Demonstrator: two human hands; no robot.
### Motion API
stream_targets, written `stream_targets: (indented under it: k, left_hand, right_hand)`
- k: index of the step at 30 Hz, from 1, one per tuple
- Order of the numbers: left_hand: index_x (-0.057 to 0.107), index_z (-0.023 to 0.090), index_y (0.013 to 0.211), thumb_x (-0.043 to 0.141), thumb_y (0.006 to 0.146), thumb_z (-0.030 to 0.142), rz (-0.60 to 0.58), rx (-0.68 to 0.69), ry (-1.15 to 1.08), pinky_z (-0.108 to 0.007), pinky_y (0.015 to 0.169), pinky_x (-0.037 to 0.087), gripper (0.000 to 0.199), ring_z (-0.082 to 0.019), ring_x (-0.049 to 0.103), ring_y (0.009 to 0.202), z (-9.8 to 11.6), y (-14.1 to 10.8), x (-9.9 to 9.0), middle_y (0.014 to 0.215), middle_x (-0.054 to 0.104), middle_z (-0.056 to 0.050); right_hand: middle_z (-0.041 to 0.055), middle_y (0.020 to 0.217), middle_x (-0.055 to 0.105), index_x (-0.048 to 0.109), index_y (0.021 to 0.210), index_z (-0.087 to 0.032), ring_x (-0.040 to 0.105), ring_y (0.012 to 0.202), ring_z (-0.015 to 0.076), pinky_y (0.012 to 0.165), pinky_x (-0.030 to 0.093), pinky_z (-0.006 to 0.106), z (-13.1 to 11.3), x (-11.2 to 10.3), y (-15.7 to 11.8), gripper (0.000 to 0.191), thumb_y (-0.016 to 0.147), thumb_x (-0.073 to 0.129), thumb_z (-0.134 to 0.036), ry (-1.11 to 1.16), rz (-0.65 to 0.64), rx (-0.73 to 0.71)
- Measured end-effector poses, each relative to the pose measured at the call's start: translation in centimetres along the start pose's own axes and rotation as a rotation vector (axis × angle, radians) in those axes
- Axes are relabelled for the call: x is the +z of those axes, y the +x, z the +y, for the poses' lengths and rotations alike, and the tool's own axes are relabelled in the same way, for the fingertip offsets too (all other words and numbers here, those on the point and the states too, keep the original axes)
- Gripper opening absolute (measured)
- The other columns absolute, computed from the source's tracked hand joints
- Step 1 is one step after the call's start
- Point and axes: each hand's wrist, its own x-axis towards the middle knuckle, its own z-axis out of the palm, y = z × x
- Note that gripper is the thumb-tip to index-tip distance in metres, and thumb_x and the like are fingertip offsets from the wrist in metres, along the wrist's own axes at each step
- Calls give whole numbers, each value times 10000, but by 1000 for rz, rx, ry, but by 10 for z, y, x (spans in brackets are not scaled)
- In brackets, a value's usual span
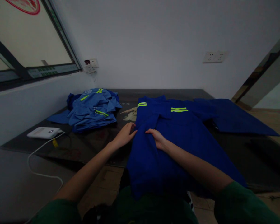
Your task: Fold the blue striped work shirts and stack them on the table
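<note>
A dark blue garment [182, 137] with yellow-green stripes lies spread on the dark table, its lower part hanging over the front edge. Its left side is folded inward over the body. My left hand [124, 135] is at the garment's left edge, thumb and fingers apart, with no cloth visibly gripped. On the folded part, my right hand [156, 137] pinches the blue cloth between thumb and fingers; some of its fingers are hidden under the fabric.
Crumpled lighter blue clothes [93, 109] are heaped at the table's back left. A white device [44, 133] with a cable sits at the left edge. Another blue cloth [238, 118] lies flat at the right. Behind the dark table [102, 147] stands a wall with sockets.
</note>
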Motion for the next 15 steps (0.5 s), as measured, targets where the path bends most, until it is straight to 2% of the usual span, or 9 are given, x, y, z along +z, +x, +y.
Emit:
stream_targets:
  k: [3,8,11,13,15]
  left_hand:
    - [475,210,1257,463,914,333,16,130,-32,-409,1068,373,365,-225,469,1239,18,-21,2,1282,522,-115]
    - [348,219,1413,442,927,391,-66,145,-12,-423,1165,255,524,-226,261,1411,39,-44,24,1518,297,-109]
    - [271,203,1462,483,906,423,-109,131,13,-441,1170,242,635,-245,205,1433,40,-46,35,1553,222,-122]
    - [255,219,1474,457,921,443,-126,127,12,-453,1165,246,630,-246,202,1433,38,-44,36,1552,228,-118]
    - [265,238,1475,414,941,460,-151,120,10,-456,1159,248,597,-240,195,1435,35,-42,33,1549,241,-109]
  right_hand:
    - [39,589,666,633,828,-134,622,528,156,677,545,288,2,7,-7,295,899,356,-207,137,-12,87]
    - [27,691,690,643,911,-152,656,620,164,744,532,323,4,13,-11,317,916,465,-415,155,-79,87]
    - [22,689,688,642,869,-142,651,614,148,724,526,294,3,17,-13,166,870,563,-288,119,2,1]
    - [15,699,690,641,858,-142,648,610,141,700,527,281,2,20,-20,66,810,602,-165,83,51,-69]
    - [10,726,696,639,925,-154,649,615,146,688,534,292,4,21,-33,180,755,619,-99,31,59,-83]
